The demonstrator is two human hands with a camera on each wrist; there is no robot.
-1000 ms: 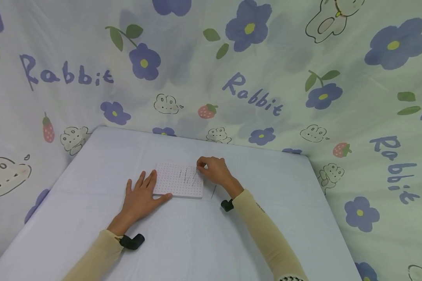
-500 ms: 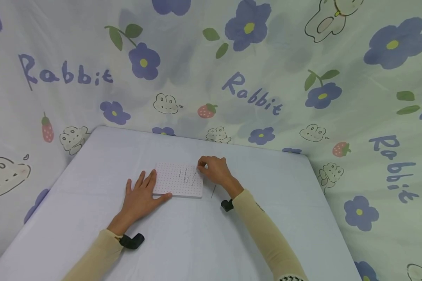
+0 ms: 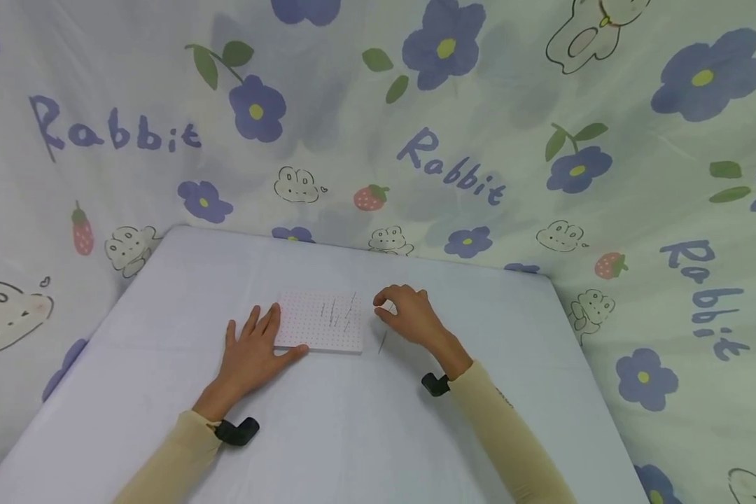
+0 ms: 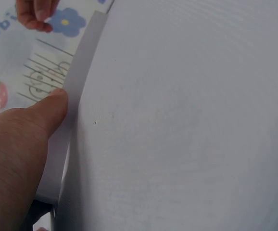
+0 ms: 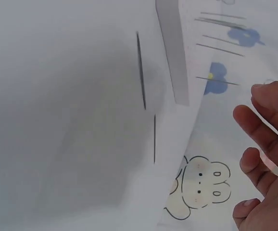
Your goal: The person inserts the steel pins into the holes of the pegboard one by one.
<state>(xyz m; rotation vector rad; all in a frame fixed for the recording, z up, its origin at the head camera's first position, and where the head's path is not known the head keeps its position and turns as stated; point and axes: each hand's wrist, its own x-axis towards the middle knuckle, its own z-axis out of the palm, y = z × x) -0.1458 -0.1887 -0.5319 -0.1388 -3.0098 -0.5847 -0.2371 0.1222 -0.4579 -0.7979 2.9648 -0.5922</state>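
Note:
A white board [image 3: 299, 334] with a grid of small dots lies on the table, and several thin dark needles [image 3: 332, 313] stand up from its right half. My left hand [image 3: 250, 360] rests spread at the board's left side. In the left wrist view, the thumb [image 4: 52, 108] lies on its near edge. Off the right edge, my right hand [image 3: 412, 318] hovers with bent fingers and nothing between them. The right wrist view shows thumb and fingers apart. Below that hand, a long needle [image 5: 141, 72] and a shorter-looking needle [image 5: 154, 139] lie on the table.
The table [image 3: 353, 427] is covered in white cloth. Behind and beside it hangs a curtain [image 3: 327, 140] printed with flowers, rabbits and strawberries. A black wrist camera [image 3: 238, 432] sits on the left wrist and another black camera [image 3: 435, 384] on the right.
My right hand has let go of a needle at the board's upper right, which now stands there. That hand has drawn away to the right; the left hand has stayed put.

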